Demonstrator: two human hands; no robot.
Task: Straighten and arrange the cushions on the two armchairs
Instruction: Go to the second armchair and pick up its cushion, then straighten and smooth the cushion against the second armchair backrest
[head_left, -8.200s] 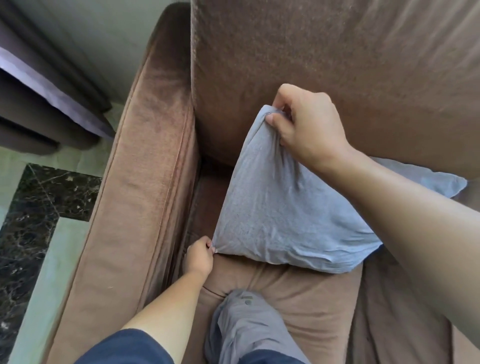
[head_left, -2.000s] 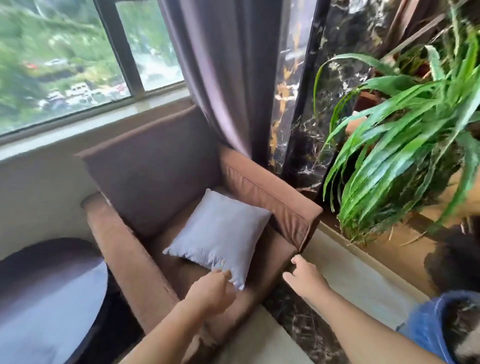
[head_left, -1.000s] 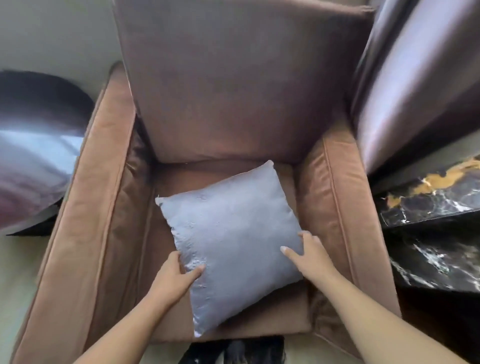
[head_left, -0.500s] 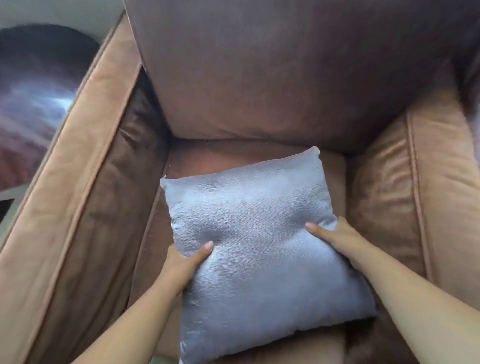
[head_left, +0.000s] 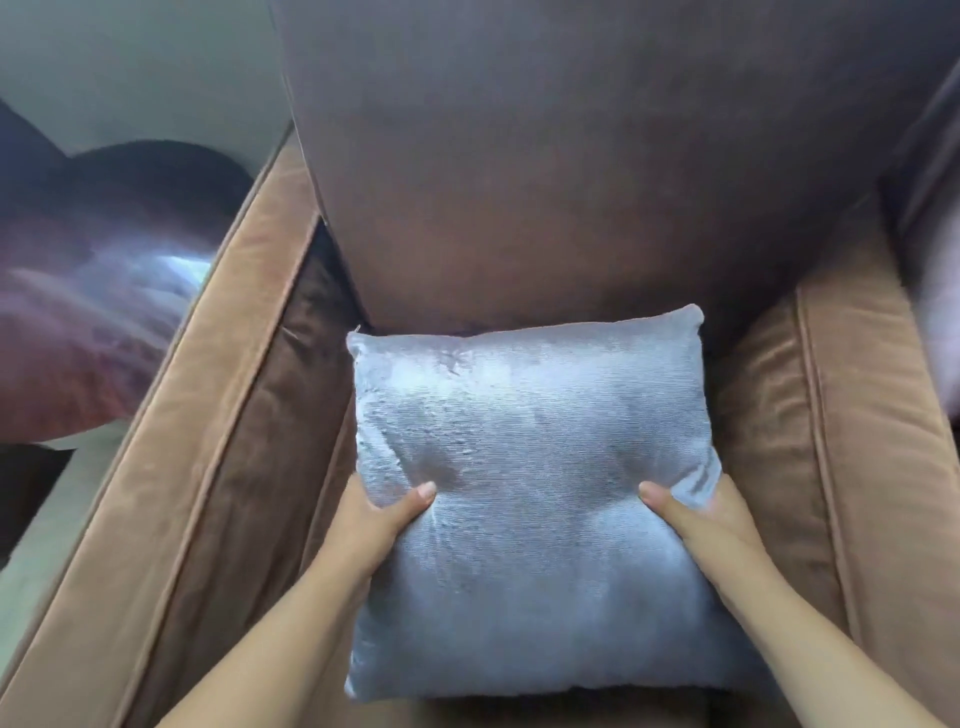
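Head view, cushion: a pale grey-blue square cushion (head_left: 530, 499) is seen lying on the seat of a brown armchair (head_left: 197, 467), roughly centred between the two armrests, with its edges about square to the chair.
Head view, cushion's far edge: it is set right at the foot of the back cushion (head_left: 571, 171); whether the two touch cannot be told.
Head view, cushion's near edge: it reaches the front of the seat, near the bottom of the picture.
Head view, left hand: the left hand (head_left: 371, 525) is closed on the cushion's left edge, about halfway along it; the thumb is pressed onto the top fabric and the other fingers are hidden beneath.
Head view, right hand: the right hand (head_left: 701, 519) is closed on the right edge at about the same height, thumb on top, with a fold of fabric bunched over the knuckles; the remaining fingers are hidden below.
Head view, fabric: shallow dents are shown in the cushion at both thumbs.
Head view, surroundings: a dark glossy round table (head_left: 88, 322) is seen beside the left armrest, and a pale wall (head_left: 130, 67) behind it.
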